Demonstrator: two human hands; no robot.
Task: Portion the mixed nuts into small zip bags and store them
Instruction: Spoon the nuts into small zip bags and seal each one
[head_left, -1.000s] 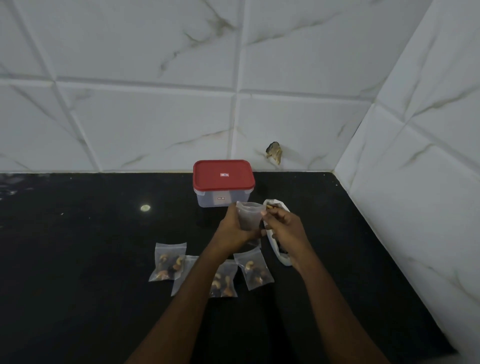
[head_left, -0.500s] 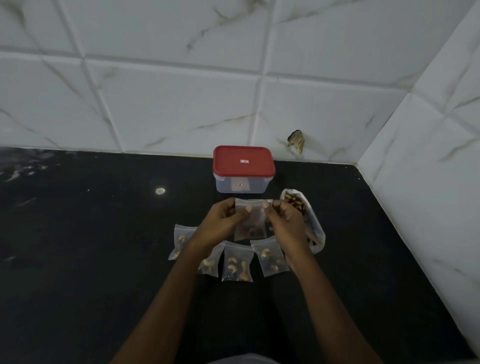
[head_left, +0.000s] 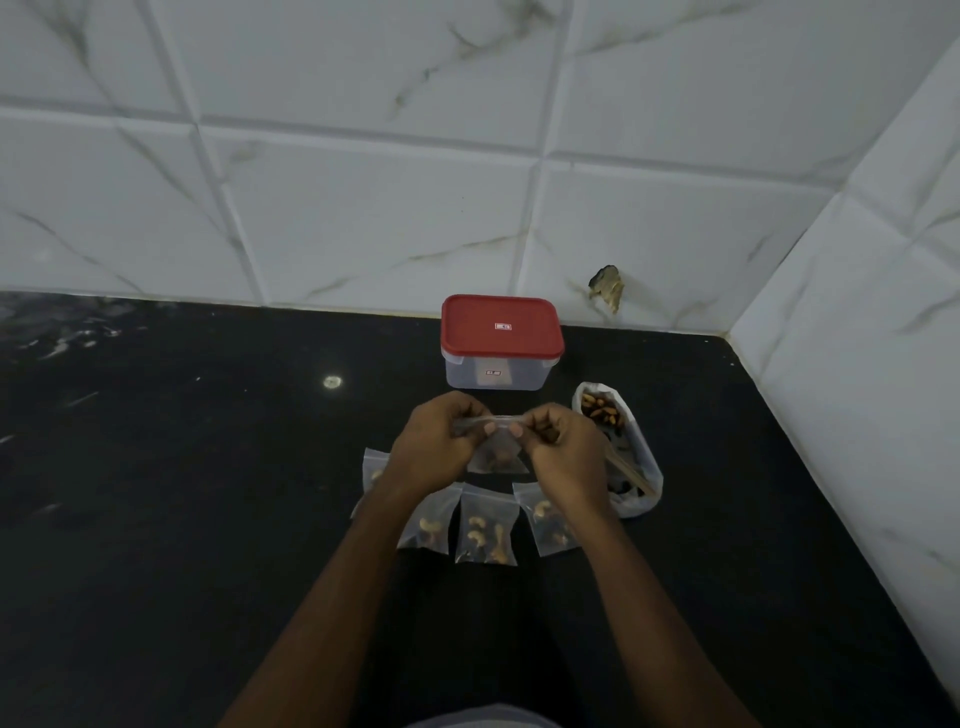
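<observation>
A small clear zip bag (head_left: 497, 456) with a few nuts in its bottom hangs above the black counter (head_left: 208, 519). My left hand (head_left: 435, 447) and my right hand (head_left: 563, 449) both pinch its top strip, thumbs nearly meeting in the middle. Below my hands lie several filled zip bags (head_left: 485, 532) in a row; the leftmost is partly hidden by my left wrist. To the right lies the large open bag of mixed nuts (head_left: 618, 447). A clear container with a red lid (head_left: 501, 340) stands shut behind my hands.
White marble-look tiled walls (head_left: 363, 208) close the counter at the back and on the right, forming a corner. A chipped spot (head_left: 605, 287) marks the back wall. A small bright reflection (head_left: 332, 382) shows on the counter to the left.
My right hand left the big nut bag and joined my left at the small bag's top. Both hands now pinch the strip closer together, with the bag hanging flat.
</observation>
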